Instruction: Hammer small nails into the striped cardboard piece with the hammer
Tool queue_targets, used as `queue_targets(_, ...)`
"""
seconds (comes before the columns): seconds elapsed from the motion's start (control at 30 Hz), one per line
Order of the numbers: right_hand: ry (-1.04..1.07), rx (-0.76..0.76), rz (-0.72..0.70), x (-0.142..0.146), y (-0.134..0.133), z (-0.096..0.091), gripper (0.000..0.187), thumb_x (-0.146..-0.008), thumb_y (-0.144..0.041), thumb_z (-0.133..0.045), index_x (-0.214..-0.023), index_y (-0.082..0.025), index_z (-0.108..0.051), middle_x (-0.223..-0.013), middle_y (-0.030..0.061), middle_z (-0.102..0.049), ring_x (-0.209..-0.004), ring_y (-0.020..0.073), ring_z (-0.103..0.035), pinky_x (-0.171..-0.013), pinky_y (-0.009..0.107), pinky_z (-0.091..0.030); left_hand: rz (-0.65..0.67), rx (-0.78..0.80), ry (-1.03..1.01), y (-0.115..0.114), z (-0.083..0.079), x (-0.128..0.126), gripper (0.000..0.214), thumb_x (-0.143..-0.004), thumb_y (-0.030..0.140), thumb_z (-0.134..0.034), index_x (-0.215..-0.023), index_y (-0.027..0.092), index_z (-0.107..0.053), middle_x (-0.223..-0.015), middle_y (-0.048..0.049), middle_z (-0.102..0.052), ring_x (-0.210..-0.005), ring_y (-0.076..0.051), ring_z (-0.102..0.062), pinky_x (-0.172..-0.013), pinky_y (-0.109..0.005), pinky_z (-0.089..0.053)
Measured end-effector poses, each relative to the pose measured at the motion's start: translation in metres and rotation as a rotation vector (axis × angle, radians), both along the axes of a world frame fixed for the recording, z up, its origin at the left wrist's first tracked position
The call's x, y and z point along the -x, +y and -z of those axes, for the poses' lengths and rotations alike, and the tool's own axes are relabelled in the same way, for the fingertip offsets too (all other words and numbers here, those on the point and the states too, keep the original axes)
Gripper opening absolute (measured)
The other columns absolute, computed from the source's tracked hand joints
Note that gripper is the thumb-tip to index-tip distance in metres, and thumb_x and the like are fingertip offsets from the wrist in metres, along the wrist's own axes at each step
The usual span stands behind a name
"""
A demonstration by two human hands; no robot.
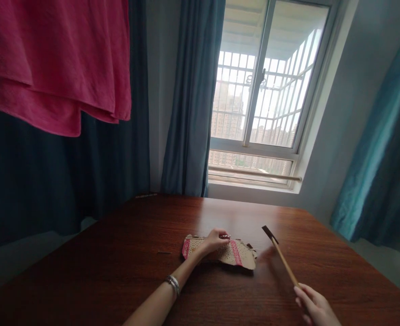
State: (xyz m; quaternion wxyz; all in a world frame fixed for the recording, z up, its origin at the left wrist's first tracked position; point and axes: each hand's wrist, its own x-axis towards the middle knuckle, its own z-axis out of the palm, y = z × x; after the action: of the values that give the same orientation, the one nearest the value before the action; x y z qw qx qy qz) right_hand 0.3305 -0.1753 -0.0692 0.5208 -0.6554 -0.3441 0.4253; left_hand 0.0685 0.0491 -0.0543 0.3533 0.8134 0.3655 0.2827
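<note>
My right hand (315,305) grips the wooden handle of a hammer (286,264) at the lower right. Its narrow dark head points up and to the left, above the table and apart from the cardboard. My left hand (216,241) rests over a torn piece of cardboard (245,255) with pink bands and many dark specks or holes. Its fingers are closed in a pinch near a small dark red, white-dotted patch; what they hold is too small to make out. A bracelet (173,284) circles my left wrist. The arm hides part of the cardboard.
The brown wooden table (135,280) carries a thin dark nail-like piece (165,252) left of the cardboard. A small strip (146,195) lies at the far left edge. Behind stand blue curtains (189,99) and a barred window (254,90). A pink cloth (57,63) hangs upper left.
</note>
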Motion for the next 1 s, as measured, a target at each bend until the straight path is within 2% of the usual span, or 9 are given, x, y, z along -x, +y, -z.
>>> queue_targets(0.1, 0.324, -0.042, -0.11, 0.021, -0.001, -0.023, 0.047, -0.069, -0.047, -0.057, -0.108, -0.023, -0.045, -0.05, -0.0106, -0.041, -0.027, 0.0008, -0.026, -0.026, 0.013, -0.02, 0.013, 0.0, -0.02, 0.0, 0.0, 0.001, 0.024, -0.069, 0.027, -0.052, -0.081, 0.011, -0.066, -0.079, -0.0028, -0.065, -0.075, -0.015, -0.055, -0.064, -0.02, -0.038)
queue_targets(0.17, 0.425, -0.045, -0.186, 0.034, -0.001, -0.042, 0.054, -0.071, -0.046, -0.058, -0.118, -0.027, -0.04, -0.051, -0.011, -0.041, -0.027, 0.0001, -0.023, -0.025, 0.012, -0.02, 0.017, -0.008, -0.026, 0.0, 0.001, 0.001, 0.024, -0.069, 0.026, -0.052, -0.082, 0.011, -0.066, -0.081, -0.0035, -0.066, -0.076, -0.015, -0.055, -0.065, -0.02, -0.039)
queue_targets(0.3, 0.453, -0.02, -0.262, 0.058, 0.0, -0.075, 0.071, -0.068, -0.046, -0.062, -0.129, -0.031, -0.029, -0.05, -0.0111, -0.04, -0.025, -0.0007, -0.02, -0.023, 0.01, -0.013, 0.014, -0.009, 0.002, 0.0, 0.002, 0.002, 0.024, -0.068, 0.027, -0.053, -0.083, 0.012, -0.066, -0.081, -0.0032, -0.066, -0.077, -0.016, -0.055, -0.066, -0.02, -0.039)
queue_targets(0.4, 0.433, -0.011, -0.317, 0.072, 0.003, -0.088, 0.072, -0.069, -0.046, -0.062, -0.132, -0.032, -0.029, -0.049, -0.0097, -0.041, -0.025, -0.0009, -0.022, -0.024, 0.01, -0.011, 0.014, -0.019, 0.006, 0.0, 0.002, 0.002, 0.024, -0.068, 0.026, -0.052, -0.082, 0.014, -0.067, -0.081, -0.0013, -0.066, -0.076, -0.015, -0.054, -0.066, -0.02, -0.039)
queue_targets(0.53, 0.444, 0.028, -0.344, 0.082, 0.009, -0.094, 0.072, -0.07, -0.044, -0.062, -0.132, -0.033, -0.03, -0.052, -0.0077, -0.044, -0.027, -0.0011, -0.025, -0.026, 0.01, -0.011, 0.013, -0.043, 0.009, 0.0, 0.0, 0.001, 0.023, -0.067, 0.025, -0.052, -0.08, 0.013, -0.067, -0.079, -0.0017, -0.065, -0.074, -0.015, -0.053, -0.065, -0.02, -0.038)
queue_targets(0.77, 0.456, 0.014, -0.367, 0.081, 0.015, -0.094, 0.067, -0.071, -0.044, -0.061, -0.131, -0.034, -0.032, -0.053, -0.0078, -0.043, -0.027, -0.0007, -0.025, -0.025, 0.01, -0.014, 0.015, -0.019, 0.003, -0.005, -0.005, 0.001, 0.023, -0.067, 0.025, -0.052, -0.079, 0.011, -0.065, -0.078, -0.0025, -0.064, -0.074, -0.015, -0.051, -0.064, -0.02, -0.037)
queue_targets(1.0, 0.457, 0.037, -0.361, 0.081, 0.015, -0.091, 0.073, -0.069, -0.044, -0.063, -0.133, -0.032, -0.029, -0.051, -0.008, -0.044, -0.027, -0.0007, -0.026, -0.026, 0.011, -0.01, 0.017, -0.036, 0.015, -0.002, 0.0, 0.001, 0.023, -0.067, 0.025, -0.051, -0.08, 0.013, -0.066, -0.076, -0.0007, -0.063, -0.073, -0.015, -0.051, -0.065, -0.021, -0.036)
